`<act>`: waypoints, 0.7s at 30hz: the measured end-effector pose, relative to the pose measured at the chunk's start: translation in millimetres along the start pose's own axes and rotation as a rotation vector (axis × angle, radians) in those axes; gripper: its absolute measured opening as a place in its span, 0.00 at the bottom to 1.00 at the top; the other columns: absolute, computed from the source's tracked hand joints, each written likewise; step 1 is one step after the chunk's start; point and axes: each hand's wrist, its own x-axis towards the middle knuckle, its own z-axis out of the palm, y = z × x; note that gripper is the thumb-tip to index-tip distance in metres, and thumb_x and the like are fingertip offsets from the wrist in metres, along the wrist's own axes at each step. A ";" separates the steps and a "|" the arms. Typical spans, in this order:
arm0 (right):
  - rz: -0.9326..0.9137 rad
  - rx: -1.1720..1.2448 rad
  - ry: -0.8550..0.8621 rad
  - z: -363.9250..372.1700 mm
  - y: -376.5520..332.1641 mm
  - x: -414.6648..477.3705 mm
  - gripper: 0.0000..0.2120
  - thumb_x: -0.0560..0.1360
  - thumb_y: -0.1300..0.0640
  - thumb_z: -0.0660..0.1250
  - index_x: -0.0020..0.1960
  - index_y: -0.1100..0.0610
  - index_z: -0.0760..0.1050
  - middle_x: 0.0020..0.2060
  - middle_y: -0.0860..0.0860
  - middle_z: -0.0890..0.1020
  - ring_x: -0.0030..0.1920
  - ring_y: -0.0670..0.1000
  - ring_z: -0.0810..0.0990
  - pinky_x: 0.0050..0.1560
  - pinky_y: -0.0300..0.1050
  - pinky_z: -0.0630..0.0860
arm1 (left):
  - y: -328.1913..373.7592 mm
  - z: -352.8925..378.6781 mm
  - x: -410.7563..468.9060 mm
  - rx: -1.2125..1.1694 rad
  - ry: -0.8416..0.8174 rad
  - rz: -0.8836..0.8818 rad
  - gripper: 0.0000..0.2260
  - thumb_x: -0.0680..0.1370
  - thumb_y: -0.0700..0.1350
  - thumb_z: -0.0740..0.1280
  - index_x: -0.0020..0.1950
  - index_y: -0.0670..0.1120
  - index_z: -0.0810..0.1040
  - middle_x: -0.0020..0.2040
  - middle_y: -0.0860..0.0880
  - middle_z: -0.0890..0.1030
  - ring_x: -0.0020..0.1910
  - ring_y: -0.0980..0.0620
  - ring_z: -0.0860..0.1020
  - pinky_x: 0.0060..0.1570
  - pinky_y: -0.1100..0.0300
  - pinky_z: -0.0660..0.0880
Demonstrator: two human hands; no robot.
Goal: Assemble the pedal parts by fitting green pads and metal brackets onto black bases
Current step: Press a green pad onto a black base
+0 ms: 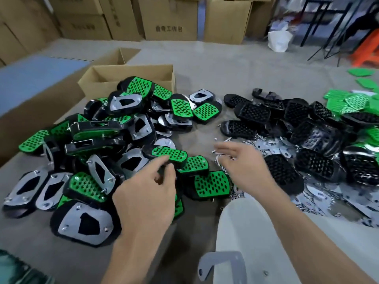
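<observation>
Assembled pedals (pixel 212 184) are showing bright green pads dotted with rows of dark lozenge holes, each sitting in a black rim. Metal brackets (pixel 86 223) are gleaming silver around black cut-outs. Bare black bases (pixel 255 113) are showing the same hole grid (black on black, so fainter). Loose green pads (pixel 348 101) are glowing vivid green. Cardboard boxes (pixel 131 73) are showing plain brown, the floor (pixel 225 64) pale grey, a mat (pixel 30 78) dull blue, a stool (pixel 367 52) orange
</observation>
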 end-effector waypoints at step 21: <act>0.035 -0.226 0.108 -80.1 80.3 -49.4 0.47 0.65 0.64 0.73 0.78 0.40 0.61 0.65 0.47 0.79 0.64 0.50 0.76 0.66 0.40 0.71 | 99.6 140.3 -33.1 -0.267 -0.592 0.250 0.29 0.78 0.47 0.69 0.78 0.58 0.67 0.68 0.55 0.81 0.63 0.52 0.80 0.66 0.56 0.73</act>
